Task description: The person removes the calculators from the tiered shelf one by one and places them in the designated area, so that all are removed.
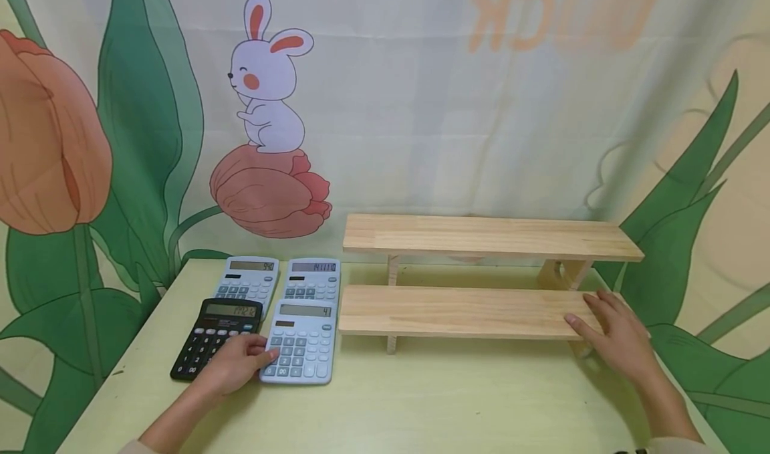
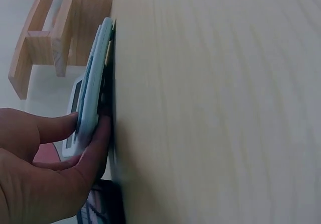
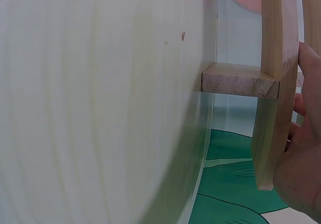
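Note:
My left hand pinches the left edge of a light blue calculator, thumb on its key side and fingers beneath. In the left wrist view that calculator is tilted, its near edge lifted off the table. A black calculator lies just left of it, partly behind the hand. Two more pale calculators, one at the back left and one behind the held one, are partly covered. My right hand rests on the right end of the lower board of a two-tier wooden shelf, thumb on top.
The shelf's upper board stands behind the lower one, close to a printed curtain. A wooden support carries the lower board above the pale table. The table's right edge runs just beyond the shelf.

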Demonstrator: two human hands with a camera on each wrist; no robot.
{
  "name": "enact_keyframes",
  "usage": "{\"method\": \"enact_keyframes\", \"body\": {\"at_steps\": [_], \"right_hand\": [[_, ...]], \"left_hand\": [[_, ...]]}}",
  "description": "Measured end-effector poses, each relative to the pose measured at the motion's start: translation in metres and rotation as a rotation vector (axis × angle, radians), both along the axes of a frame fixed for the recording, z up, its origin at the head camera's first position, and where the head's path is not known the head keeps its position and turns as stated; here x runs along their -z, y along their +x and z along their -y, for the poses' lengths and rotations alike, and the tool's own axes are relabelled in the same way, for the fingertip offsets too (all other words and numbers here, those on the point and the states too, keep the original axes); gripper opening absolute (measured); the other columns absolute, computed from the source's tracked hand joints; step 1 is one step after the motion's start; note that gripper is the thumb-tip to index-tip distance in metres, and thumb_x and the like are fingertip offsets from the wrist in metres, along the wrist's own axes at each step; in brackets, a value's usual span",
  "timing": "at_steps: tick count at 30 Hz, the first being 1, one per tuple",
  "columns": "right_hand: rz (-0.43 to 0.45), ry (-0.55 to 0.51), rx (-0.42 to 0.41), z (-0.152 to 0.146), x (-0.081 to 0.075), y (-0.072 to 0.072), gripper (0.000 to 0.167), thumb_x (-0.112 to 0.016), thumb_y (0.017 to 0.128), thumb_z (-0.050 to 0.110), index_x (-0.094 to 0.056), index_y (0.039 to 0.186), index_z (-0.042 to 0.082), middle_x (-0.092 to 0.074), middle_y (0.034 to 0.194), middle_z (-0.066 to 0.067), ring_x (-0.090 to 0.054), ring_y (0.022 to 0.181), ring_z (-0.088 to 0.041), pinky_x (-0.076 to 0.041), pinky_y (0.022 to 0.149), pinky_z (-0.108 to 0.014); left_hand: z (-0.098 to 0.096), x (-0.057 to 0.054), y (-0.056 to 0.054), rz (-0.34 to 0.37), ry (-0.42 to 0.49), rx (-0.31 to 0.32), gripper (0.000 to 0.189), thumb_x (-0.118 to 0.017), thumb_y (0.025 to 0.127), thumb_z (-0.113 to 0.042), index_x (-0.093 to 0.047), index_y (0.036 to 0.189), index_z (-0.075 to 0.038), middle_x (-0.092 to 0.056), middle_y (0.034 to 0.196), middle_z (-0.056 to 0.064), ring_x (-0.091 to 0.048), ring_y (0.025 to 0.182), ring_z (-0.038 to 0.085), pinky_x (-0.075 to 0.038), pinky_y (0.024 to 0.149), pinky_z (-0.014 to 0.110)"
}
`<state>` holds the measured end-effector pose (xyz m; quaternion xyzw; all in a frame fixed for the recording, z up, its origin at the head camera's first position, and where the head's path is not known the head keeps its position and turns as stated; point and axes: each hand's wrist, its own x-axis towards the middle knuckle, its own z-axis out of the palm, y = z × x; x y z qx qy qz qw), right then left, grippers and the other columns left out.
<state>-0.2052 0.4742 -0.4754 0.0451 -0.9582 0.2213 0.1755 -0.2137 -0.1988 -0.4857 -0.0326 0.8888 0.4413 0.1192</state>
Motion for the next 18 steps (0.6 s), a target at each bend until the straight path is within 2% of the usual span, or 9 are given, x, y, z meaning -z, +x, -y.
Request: {"method": "enact_keyframes", "body": {"at_steps": [4,7,11,14,18], "right_hand": [[0.005,0.003,0.001,-0.001,0.003,0.002,0.070,-0.068,0.103,0.040,-0.052,0.147,-0.012,-0.037,0.155,-0.044,-0.027,0.144,-0.067,-0.025,0.106,-0.085],[0.007,0.006,0.001,0.000,0.004,0.003,0.070,-0.068,0.103,0.040,-0.052,0.146,-0.012,-0.037,0.154,-0.044,-0.027,0.144,-0.067,-0.025,0.105,-0.085],[-0.004,0.002,-0.010,0.002,0.004,-0.001,0.069,-0.068,0.103,0.040,-0.052,0.147,-0.011,-0.037,0.154,-0.043,-0.027,0.144,-0.067,-0.025,0.106,-0.085],[-0.008,-0.004,-0.020,0.003,0.004,-0.002,0.069,-0.068,0.103,0.040,-0.052,0.147,-0.011,-0.037,0.155,-0.043,-0.027,0.144,-0.067,-0.025,0.106,-0.085],[-0.002,0.001,-0.022,0.000,0.005,0.001,0.069,-0.068,0.103,0.039,-0.052,0.146,-0.012,-0.037,0.154,-0.044,-0.028,0.144,-0.067,-0.026,0.106,-0.085]], "left_hand": [[0.000,-0.007,0.004,-0.041,-0.097,0.038,0.054,-0.074,0.101,-0.022,-0.057,0.136,0.015,-0.072,0.112,0.015,-0.066,0.098,0.024,-0.057,0.088,0.044],[0.001,-0.015,0.008,-0.057,-0.161,0.064,0.063,-0.075,0.100,-0.028,-0.054,0.140,0.016,-0.071,0.119,0.021,-0.067,0.109,0.033,-0.055,0.097,0.053],[0.002,-0.024,0.013,-0.068,-0.204,0.080,0.073,-0.073,0.101,-0.035,-0.049,0.144,0.019,-0.066,0.129,0.032,-0.063,0.122,0.046,-0.051,0.104,0.061],[0.001,-0.027,0.018,-0.083,-0.231,0.097,0.077,-0.070,0.103,-0.038,-0.046,0.144,0.022,-0.063,0.131,0.036,-0.061,0.126,0.050,-0.050,0.106,0.063],[-0.004,-0.027,0.023,-0.096,-0.255,0.119,0.077,-0.067,0.104,-0.040,-0.045,0.143,0.023,-0.064,0.130,0.037,-0.061,0.125,0.051,-0.051,0.105,0.063]]}}
